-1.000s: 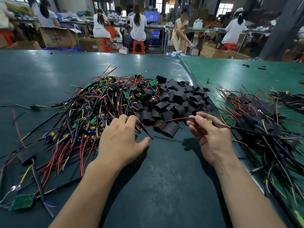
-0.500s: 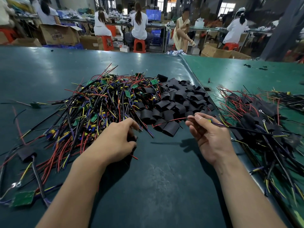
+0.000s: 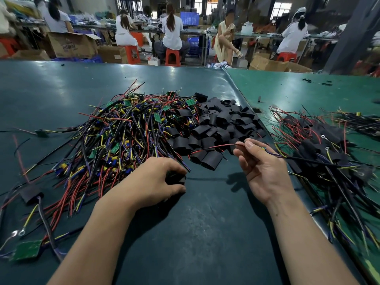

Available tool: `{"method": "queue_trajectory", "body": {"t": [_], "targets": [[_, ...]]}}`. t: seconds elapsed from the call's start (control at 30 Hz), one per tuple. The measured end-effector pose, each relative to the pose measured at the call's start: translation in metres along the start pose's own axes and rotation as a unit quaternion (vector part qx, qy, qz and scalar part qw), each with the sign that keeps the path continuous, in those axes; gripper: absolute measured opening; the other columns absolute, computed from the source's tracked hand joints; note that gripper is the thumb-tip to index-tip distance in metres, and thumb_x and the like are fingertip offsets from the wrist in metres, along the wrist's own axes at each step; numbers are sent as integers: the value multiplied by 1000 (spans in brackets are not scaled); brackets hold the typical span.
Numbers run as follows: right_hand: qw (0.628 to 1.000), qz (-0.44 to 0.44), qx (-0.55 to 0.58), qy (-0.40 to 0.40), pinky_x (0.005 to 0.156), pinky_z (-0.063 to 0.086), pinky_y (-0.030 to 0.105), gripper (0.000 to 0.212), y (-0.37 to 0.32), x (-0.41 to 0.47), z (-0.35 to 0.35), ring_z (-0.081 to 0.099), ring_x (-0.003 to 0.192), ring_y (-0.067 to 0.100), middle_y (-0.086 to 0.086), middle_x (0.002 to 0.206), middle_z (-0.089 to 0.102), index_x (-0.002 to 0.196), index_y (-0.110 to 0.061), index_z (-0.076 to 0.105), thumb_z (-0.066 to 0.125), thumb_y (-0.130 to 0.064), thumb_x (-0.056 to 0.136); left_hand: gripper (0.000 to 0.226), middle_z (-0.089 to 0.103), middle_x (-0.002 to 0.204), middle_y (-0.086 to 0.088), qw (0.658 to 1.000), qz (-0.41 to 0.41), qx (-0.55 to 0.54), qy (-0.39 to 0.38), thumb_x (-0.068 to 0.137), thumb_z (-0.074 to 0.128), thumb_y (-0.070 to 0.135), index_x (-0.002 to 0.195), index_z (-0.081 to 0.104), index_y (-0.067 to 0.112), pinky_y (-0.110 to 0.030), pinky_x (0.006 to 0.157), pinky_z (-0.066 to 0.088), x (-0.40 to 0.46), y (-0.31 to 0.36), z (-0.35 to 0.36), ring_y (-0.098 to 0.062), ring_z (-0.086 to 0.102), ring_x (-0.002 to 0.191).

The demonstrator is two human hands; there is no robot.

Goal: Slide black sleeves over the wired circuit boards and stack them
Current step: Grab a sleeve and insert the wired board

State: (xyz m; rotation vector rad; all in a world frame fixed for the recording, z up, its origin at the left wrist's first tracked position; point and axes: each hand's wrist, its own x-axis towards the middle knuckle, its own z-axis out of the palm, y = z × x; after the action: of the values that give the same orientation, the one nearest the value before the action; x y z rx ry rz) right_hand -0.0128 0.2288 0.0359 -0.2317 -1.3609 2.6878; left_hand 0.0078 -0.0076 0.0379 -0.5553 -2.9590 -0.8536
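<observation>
Sleeving in progress | left hand (image 3: 156, 182): fingers curled round one black sleeve (image 3: 175, 177) | right hand (image 3: 261, 167): pinching wired board (image 3: 262, 149) | unsleeved boards (image 3: 123, 136), 10 o'clock | loose sleeves (image 3: 218, 124), 12 o'clock | finished stack (image 3: 320, 145), 2 o'clock | judged well short of done

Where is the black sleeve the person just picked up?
In the head view the black sleeve sits low and centre-left, gripped in the left hand just above the dark green table, near the pile of loose sleeves.
</observation>
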Motion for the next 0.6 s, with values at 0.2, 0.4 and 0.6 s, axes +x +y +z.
{"method": "queue_trajectory", "body": {"t": [0.2, 0.4, 0.6], "targets": [[1000, 10, -7, 1, 49, 53, 18, 9, 1, -1, 2, 72, 60, 18, 9, 71, 74, 87, -7, 65, 61, 1, 89, 37, 72, 105, 12, 999, -34, -32, 17, 81, 78, 19, 117, 70, 22, 2, 80, 39, 1, -3, 1, 6, 61, 90], [1000, 14, -8, 0, 48, 53, 18, 7, 2, -1, 1, 72, 60, 18, 10, 72, 74, 88, -6, 66, 62, 0, 89, 42, 71, 103, 17, 992, -65, -97, -40, 75, 84, 24, 115, 70, 27, -13, 92, 49, -6, -10, -11, 10, 63, 95], [1000, 18, -9, -5, 49, 53, 18, 7, 2, 0, 0, 72, 61, 19, 11, 74, 74, 87, -6, 67, 63, 0, 88, 23, 74, 90, 15, 996, -59, -60, -28, 74, 85, 22, 95, 78, 24, -22, 86, 55, -4, -7, -11, 5, 67, 84]]}}
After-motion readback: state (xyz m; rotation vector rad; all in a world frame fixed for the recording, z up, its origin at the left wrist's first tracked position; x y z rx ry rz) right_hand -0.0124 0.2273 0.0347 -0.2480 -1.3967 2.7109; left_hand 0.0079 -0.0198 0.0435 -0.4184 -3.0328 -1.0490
